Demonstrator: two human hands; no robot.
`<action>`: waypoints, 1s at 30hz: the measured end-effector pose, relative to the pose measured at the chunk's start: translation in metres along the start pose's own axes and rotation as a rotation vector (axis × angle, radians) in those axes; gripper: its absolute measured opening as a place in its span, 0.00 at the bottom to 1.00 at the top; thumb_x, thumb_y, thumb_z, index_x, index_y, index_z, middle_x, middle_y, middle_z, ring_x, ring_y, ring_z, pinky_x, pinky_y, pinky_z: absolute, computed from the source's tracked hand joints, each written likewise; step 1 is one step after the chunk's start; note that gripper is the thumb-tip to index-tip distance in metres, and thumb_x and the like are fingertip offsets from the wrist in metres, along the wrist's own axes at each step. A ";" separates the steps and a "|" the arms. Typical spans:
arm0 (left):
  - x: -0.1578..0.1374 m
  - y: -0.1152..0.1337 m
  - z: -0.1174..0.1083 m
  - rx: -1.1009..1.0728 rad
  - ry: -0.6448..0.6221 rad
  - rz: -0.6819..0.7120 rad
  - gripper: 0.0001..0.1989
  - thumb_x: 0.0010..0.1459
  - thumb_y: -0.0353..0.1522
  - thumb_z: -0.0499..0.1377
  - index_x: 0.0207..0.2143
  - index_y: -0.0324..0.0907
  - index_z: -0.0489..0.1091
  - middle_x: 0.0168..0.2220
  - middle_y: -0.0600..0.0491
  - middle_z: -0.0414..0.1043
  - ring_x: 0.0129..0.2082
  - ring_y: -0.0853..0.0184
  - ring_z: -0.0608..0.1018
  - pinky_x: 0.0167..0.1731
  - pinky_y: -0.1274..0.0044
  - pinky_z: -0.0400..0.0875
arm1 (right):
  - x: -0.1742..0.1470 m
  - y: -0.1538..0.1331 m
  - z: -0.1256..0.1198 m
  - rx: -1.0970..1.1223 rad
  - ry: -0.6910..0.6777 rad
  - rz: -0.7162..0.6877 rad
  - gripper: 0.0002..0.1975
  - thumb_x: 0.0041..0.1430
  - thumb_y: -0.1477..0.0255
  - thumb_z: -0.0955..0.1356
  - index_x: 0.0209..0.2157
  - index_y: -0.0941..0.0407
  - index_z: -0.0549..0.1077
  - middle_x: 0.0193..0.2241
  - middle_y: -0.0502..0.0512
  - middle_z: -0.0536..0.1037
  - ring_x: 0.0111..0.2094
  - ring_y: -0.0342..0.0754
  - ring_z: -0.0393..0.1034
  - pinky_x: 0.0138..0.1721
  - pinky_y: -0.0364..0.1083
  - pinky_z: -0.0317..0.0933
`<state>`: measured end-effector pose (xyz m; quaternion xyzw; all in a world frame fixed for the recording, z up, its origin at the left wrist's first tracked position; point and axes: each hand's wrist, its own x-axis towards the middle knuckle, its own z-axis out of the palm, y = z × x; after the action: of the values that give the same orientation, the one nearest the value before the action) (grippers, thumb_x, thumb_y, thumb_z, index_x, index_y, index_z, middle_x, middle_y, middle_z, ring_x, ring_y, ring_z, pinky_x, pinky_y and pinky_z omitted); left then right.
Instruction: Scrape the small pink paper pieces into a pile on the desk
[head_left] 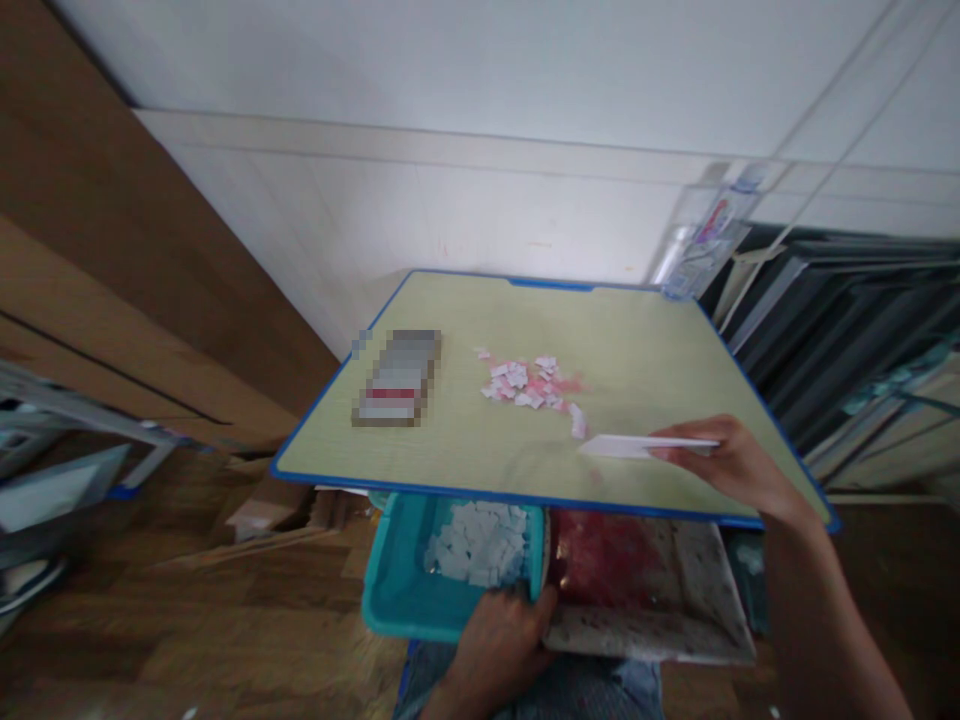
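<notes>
My right hand (724, 460) grips a flat white card-like piece (622, 446), seen nearly edge-on just above the table's front right. A pile of small white paper-like pieces (525, 385) with pink-red powder lies on the tabletop, left of and beyond that piece. My left hand (502, 635) is closed at the near side, where the teal basin (386, 590) and the stained metal tray (675, 640) meet. Its fingertips are partly hidden. Whitish flat chips (480, 540) fill part of the basin. Red powder (607, 555) covers the tray's left part.
The yellowish table (450, 450) has a blue edge and stands against a white wall. A pixelated phone-like object (399, 378) lies at its left. A clear plastic bottle (712, 235) stands at the back right corner. Dark flat panels (840, 290) lean at the right.
</notes>
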<state>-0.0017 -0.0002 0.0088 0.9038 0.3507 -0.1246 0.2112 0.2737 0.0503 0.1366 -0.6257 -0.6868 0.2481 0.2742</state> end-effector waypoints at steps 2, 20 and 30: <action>0.000 0.000 0.000 0.000 0.003 0.006 0.18 0.50 0.32 0.54 0.46 0.43 0.59 0.33 0.47 0.68 0.32 0.57 0.71 0.30 0.71 0.63 | 0.001 0.000 0.000 -0.002 0.051 0.004 0.14 0.49 0.63 0.66 0.30 0.59 0.76 0.26 0.56 0.78 0.26 0.49 0.71 0.24 0.42 0.62; 0.001 -0.001 0.003 0.011 0.024 0.016 0.20 0.51 0.35 0.54 0.48 0.43 0.58 0.32 0.47 0.68 0.31 0.56 0.71 0.28 0.70 0.64 | 0.002 0.005 -0.001 0.000 0.021 -0.058 0.13 0.49 0.64 0.65 0.29 0.59 0.76 0.25 0.56 0.78 0.25 0.48 0.71 0.24 0.41 0.63; 0.001 -0.001 0.004 0.030 0.031 0.006 0.20 0.52 0.36 0.53 0.48 0.43 0.58 0.33 0.47 0.68 0.31 0.57 0.71 0.28 0.70 0.64 | -0.003 0.009 -0.004 -0.009 0.015 -0.002 0.15 0.49 0.63 0.65 0.29 0.59 0.76 0.25 0.56 0.78 0.26 0.49 0.71 0.24 0.42 0.62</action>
<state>-0.0015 -0.0010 0.0042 0.9097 0.3494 -0.1154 0.1923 0.2832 0.0478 0.1327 -0.6281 -0.6865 0.2400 0.2768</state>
